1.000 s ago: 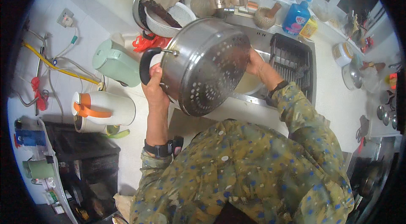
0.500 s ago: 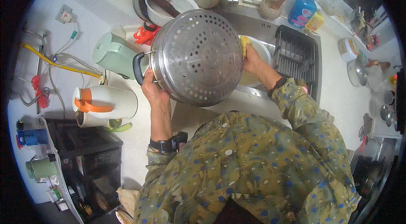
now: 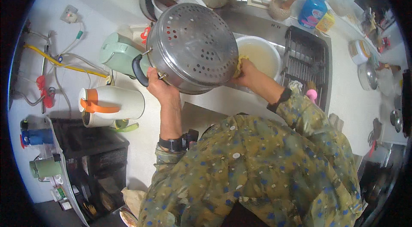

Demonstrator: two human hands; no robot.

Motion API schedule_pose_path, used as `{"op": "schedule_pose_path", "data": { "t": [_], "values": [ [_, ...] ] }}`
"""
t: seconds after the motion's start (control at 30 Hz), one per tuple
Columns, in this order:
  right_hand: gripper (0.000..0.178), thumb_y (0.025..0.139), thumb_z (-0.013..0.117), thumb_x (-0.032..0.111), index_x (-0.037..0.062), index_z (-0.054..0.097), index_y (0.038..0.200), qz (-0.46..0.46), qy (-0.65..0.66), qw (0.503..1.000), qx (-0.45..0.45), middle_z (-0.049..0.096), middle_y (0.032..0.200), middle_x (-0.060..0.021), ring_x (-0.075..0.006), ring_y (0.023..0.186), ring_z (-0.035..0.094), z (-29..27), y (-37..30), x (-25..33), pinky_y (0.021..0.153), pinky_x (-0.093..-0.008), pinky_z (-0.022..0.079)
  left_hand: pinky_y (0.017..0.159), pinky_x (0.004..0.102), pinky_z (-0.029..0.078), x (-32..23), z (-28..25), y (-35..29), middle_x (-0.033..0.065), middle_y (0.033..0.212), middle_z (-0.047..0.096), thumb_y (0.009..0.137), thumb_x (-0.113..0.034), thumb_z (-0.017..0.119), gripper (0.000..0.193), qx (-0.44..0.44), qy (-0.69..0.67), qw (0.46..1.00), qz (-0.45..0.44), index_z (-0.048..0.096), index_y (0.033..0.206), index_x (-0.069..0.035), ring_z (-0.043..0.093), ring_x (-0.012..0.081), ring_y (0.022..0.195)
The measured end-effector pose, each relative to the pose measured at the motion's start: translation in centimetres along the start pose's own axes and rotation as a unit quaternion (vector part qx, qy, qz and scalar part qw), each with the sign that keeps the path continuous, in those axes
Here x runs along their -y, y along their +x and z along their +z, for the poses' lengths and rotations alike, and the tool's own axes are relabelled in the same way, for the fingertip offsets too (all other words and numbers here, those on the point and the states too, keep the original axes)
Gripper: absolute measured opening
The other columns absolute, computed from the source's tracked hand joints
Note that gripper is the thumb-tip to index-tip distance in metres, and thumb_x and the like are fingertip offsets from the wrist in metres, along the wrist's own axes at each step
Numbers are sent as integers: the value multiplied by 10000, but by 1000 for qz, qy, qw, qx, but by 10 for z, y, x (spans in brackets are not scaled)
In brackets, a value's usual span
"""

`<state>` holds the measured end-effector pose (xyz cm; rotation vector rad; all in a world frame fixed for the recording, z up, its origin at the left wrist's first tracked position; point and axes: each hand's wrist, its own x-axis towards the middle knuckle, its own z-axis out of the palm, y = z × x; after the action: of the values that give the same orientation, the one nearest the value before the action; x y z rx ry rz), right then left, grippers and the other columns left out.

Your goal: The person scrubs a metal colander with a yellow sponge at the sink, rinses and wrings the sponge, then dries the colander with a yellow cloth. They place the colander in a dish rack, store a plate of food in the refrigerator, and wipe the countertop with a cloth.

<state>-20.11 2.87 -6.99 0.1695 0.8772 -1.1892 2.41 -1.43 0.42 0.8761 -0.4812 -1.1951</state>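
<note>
A metal steamer pot (image 3: 195, 45) is held up, tilted, with its perforated base facing me. My left hand (image 3: 162, 84) grips its rim beside the black side handle (image 3: 138, 70). At the pot's right wall, my right hand (image 3: 249, 74) is closed on a yellow cloth (image 3: 238, 65) and presses it against the metal. The fingertips of that hand are partly hidden behind the cloth and pot. Just behind my right hand, a white basin (image 3: 279, 57) with cloudy water stands in the steel sink (image 3: 244, 21).
Right of the basin stands a black dish rack (image 3: 307, 55) with a pink-handled brush (image 3: 311, 94). At the left are a pale green kettle (image 3: 118, 53) and a white jug (image 3: 128, 102) with an orange handle. A blue soap bottle (image 3: 312, 12) and a stone mortar (image 3: 280, 10) line the back.
The pot has tipped and shifted a little left, uncovering more of the basin. My right hand has moved down and left along its side with the cloth.
</note>
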Motion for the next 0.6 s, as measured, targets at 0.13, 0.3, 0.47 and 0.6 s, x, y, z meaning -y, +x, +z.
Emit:
{"op": "schedule_pose_path", "data": {
  "t": [0.13, 0.3, 0.47, 0.6],
  "values": [
    [323, 918, 329, 198, 88, 426, 1205, 18, -18, 1000, -1, 472, 1213, -130, -310, 1116, 469, 6, -23, 17, 918, -508, 411, 860, 412, 435, -3, 8, -5, 123, 1068, 544, 852, -136, 436, 276, -13, -5, 1000, -7, 493, 1083, 4, 544, 253, 967],
    [319, 910, 343, 230, 64, 443, 1163, -116, -170, 975, -78, 548, 1080, -120, -280, 935, 573, 20, -44, 35, 760, -451, 494, 844, 388, 446, -5, 13, -5, 111, 1014, 560, 857, -122, 422, 251, 4, -11, 1000, 6, 497, 1061, 3, 553, 240, 938],
    [318, 884, 490, 251, 52, 462, 1130, -387, -313, 867, -8, 577, 989, -92, -226, 783, 596, 46, -50, 29, 677, -353, 500, 864, 394, 425, -5, 18, -9, 71, 1053, 523, 872, -132, 436, 274, 0, -11, 999, -31, 463, 1129, -40, 517, 210, 984],
    [392, 820, 573, 211, 89, 471, 1178, -582, -471, 652, 122, 450, 1172, -169, -299, 1094, 439, 67, -56, -22, 945, -391, 338, 878, 396, 429, 1, 27, -17, 106, 1078, 531, 881, -127, 415, 282, -8, 20, 999, -39, 460, 1127, 2, 537, 239, 982]
  ]
}}
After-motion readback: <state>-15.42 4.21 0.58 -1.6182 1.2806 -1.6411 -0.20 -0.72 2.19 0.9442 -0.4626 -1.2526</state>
